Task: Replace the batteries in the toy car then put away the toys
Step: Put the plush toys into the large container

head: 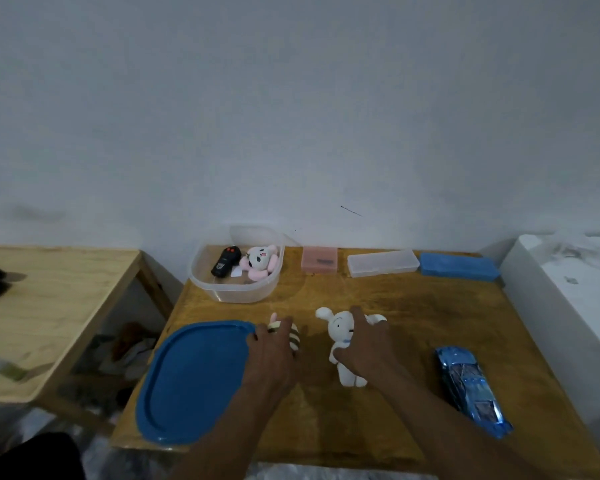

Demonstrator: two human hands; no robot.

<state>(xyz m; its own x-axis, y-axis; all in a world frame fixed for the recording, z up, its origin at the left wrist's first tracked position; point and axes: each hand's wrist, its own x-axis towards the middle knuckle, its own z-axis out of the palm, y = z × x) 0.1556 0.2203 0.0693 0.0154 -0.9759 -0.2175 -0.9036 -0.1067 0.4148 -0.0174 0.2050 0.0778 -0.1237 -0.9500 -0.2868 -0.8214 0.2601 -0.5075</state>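
Grip looks easy: on the table, my left hand wraps the striped plush, my right hand clasps the white plush round its body; both seem soft, light, squashy

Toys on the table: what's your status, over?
Left hand grips striped toy. Right hand grips white bunny. Car lies on table. Tub open, nothing blocking.
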